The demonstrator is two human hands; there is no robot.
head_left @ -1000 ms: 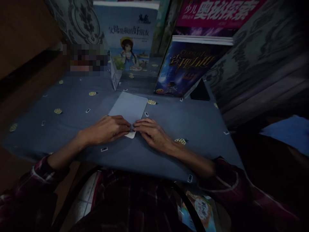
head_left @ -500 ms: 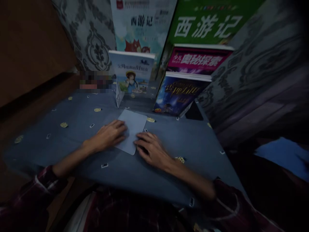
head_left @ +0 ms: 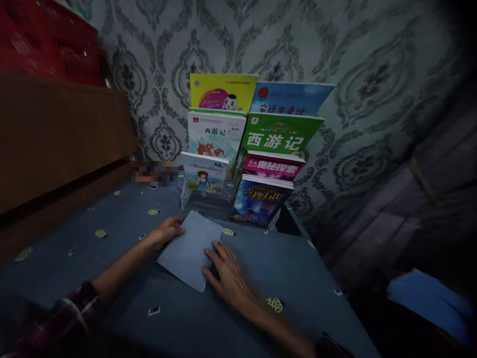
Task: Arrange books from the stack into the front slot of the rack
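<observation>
A thin, plain, pale grey-blue booklet or card (head_left: 192, 248) with rounded corners lies at a slant on the patterned tablecloth in front of me. My left hand (head_left: 166, 232) is at its upper left edge, fingers curled together with their tips on the edge. On the opposite side my right hand (head_left: 225, 273) rests with spread fingers, the fingertips touching the right edge and surface. Whether the sheet is a closed booklet or a single card, I cannot tell. Just beyond it stands a clear tiered rack (head_left: 184, 196) of upright books.
In the rack are a small blue-covered book (head_left: 204, 171), a dark blue book (head_left: 261, 201), a magenta book (head_left: 274, 166) and a green book (head_left: 283, 134), with others behind. At left stands a wooden cabinet (head_left: 63, 139) with a red crate (head_left: 48, 44) on top. Patterned wallpaper rises behind.
My view has tilted up, showing the rack's back row and the red crate. My left hand has shifted off the pale sheet's face to its edge, so more surface shows.
</observation>
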